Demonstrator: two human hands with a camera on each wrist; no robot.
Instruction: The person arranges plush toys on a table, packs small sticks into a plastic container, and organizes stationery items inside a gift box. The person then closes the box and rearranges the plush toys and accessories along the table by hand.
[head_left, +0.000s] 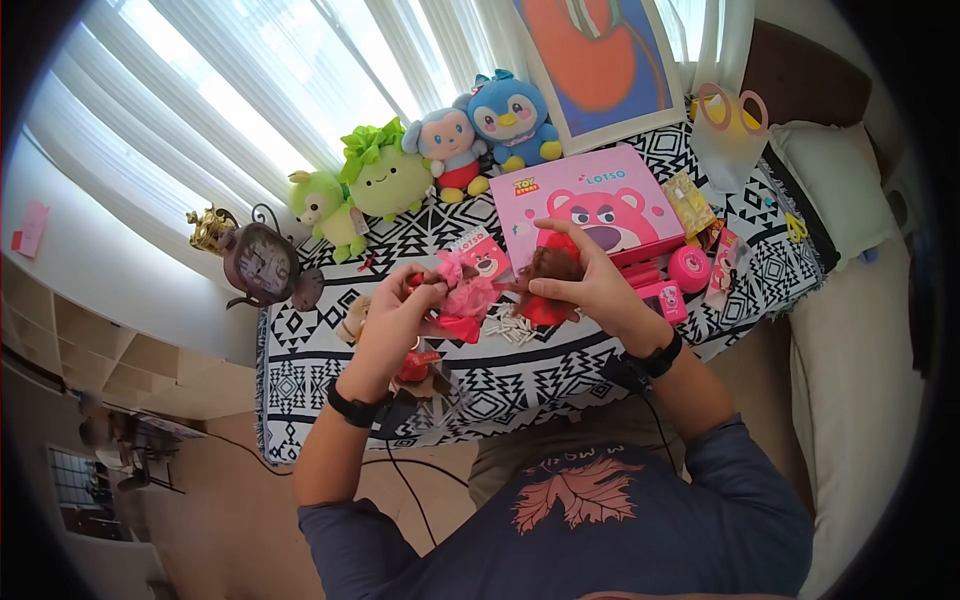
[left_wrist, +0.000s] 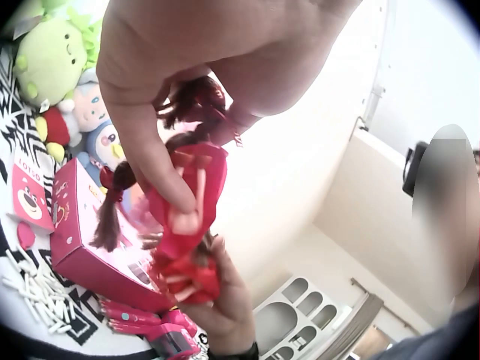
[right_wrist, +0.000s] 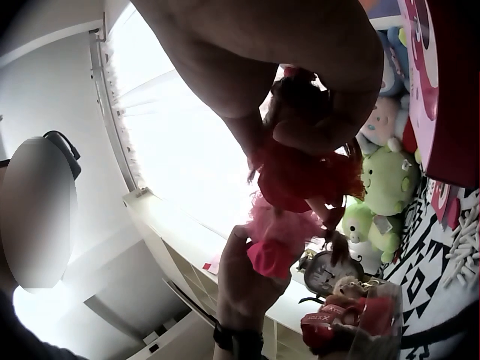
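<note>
On the tabletop (head_left: 540, 375), four plush toys (head_left: 392, 185) form a row. The clock (head_left: 264, 262) stands to its left; the Lotso box (head_left: 535, 215) lies before its right end.

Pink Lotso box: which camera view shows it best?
The head view: the pink Lotso box shows nearly whole, bear face and lettering readable, near edge partly behind the right hand. The left wrist view shows it partly covered and washed out; the right wrist view only a part, cut off by the frame.

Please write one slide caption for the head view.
Left hand holds a pink-clad doll, right hand a red-clad doll, near a Lotso box.
</note>
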